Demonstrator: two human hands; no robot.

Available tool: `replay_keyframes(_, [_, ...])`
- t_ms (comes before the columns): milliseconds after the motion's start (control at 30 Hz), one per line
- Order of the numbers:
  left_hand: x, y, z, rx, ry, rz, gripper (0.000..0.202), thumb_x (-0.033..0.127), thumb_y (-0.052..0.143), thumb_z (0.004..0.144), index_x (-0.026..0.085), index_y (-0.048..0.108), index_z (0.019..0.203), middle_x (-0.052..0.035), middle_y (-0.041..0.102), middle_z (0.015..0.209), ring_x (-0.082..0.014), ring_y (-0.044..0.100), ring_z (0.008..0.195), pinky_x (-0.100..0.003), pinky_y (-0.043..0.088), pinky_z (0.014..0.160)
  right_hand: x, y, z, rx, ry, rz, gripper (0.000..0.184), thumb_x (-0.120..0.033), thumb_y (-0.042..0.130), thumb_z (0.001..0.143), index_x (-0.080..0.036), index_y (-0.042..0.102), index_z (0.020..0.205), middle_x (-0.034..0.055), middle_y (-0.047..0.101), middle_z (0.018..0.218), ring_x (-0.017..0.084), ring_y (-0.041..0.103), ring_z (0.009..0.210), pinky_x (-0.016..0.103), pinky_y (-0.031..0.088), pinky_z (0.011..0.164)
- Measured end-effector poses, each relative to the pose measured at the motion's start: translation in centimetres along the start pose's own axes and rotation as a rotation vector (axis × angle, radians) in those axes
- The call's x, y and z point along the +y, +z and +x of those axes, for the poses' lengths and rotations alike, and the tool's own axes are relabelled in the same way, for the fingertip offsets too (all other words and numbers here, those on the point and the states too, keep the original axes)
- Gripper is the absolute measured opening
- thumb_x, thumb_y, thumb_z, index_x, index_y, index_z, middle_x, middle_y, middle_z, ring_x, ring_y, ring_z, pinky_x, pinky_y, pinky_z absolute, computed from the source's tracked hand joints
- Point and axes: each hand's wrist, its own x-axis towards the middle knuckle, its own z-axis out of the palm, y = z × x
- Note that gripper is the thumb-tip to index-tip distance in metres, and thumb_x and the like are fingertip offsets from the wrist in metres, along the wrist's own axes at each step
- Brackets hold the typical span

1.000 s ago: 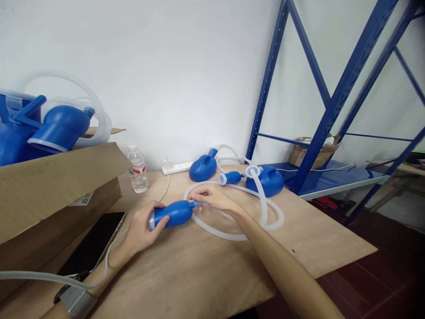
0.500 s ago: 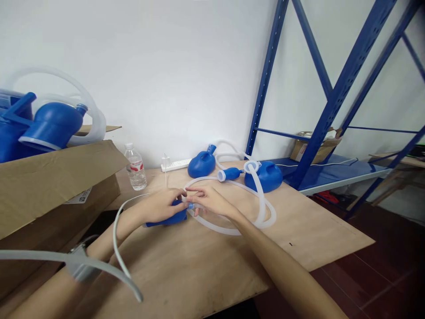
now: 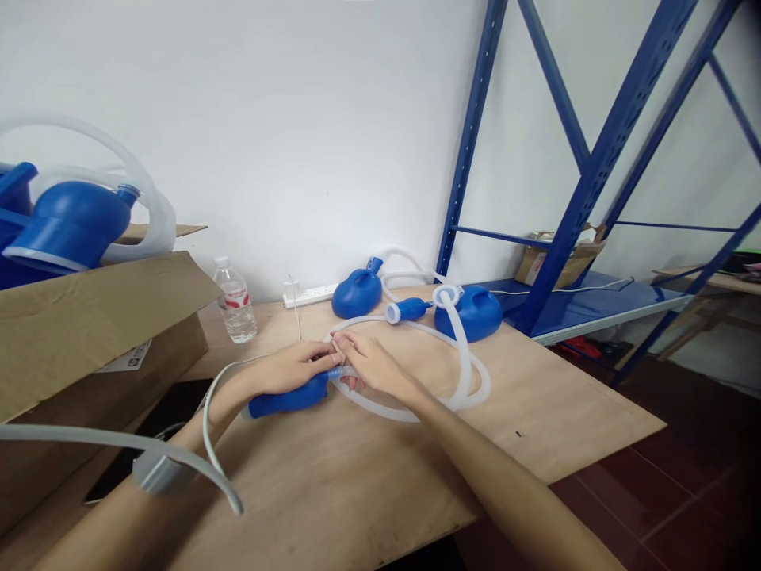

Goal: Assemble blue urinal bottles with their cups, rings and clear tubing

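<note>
A blue plastic funnel piece (image 3: 288, 399) lies on the tabletop under my left hand (image 3: 297, 369), its light-blue nozzle pointing right. The end of a whitish flexible hose (image 3: 392, 412) sits at that nozzle and runs under my right hand (image 3: 376, 366). My right fingers are curled around the hose end. Just above the joint, my left thumb and fingers pinch together against the right fingertips; what lies between them is hidden. The hose loops right across the wooden table (image 3: 380, 484).
Behind lie a blue bottle (image 3: 357, 295), a second blue bottle (image 3: 469, 313) and another funnel piece (image 3: 409, 310). On the left stand a water bottle (image 3: 236, 305) and a cardboard box (image 3: 107, 317) with blue parts. A blue shelf frame (image 3: 586, 182) rises at right.
My left hand has shifted off the funnel piece toward the joint, so more of its blue body shows. Both sets of fingertips are closer together. The view has turned slightly right.
</note>
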Motion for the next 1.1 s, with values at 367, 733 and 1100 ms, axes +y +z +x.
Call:
replay_keyframes(367, [-0.3,0.3,0.0,-0.052,-0.085,-0.050,0.038,0.056,0.055,0.091,0.026,0.077,0.099,-0.0010,0.078,0.107,-0.0234,0.069,0.103,-0.030,0.050,0.094,0.2,0.7,0.2,0.089,0.047,0.162,0.048,-0.055,0.048,0.101,-0.020,0.062,0.129,0.0002,0.057,0.073,0.015,0.060,0.061,0.023,0.048,0.047])
replay_keyframes(733, [-0.1,0.4,-0.5,-0.246,-0.222,-0.438,0.027,0.044,0.062,0.088,0.022,0.077,0.086,-0.0033,0.077,0.095,-0.0215,0.069,0.096,-0.031,0.052,0.093,-0.9,0.5,-0.4,0.118,-0.022,0.049,0.038,-0.045,0.053,0.100,-0.019,0.064,0.125,0.0008,0.061,0.076,0.014,0.056,0.062,0.023,0.046,0.050])
replay_keyframes(1100, [-1.0,1.5,0.1,-0.098,-0.245,-0.946,0.021,0.030,0.074,0.081,0.022,0.062,0.095,-0.0018,0.075,0.088,-0.0190,0.072,0.085,-0.034,0.055,0.087,-0.6,0.3,-0.2,0.088,-0.010,0.163,0.034,-0.041,0.057,0.096,-0.019,0.066,0.120,0.0060,0.068,0.091,0.016,0.065,0.075,0.020,0.048,0.050])
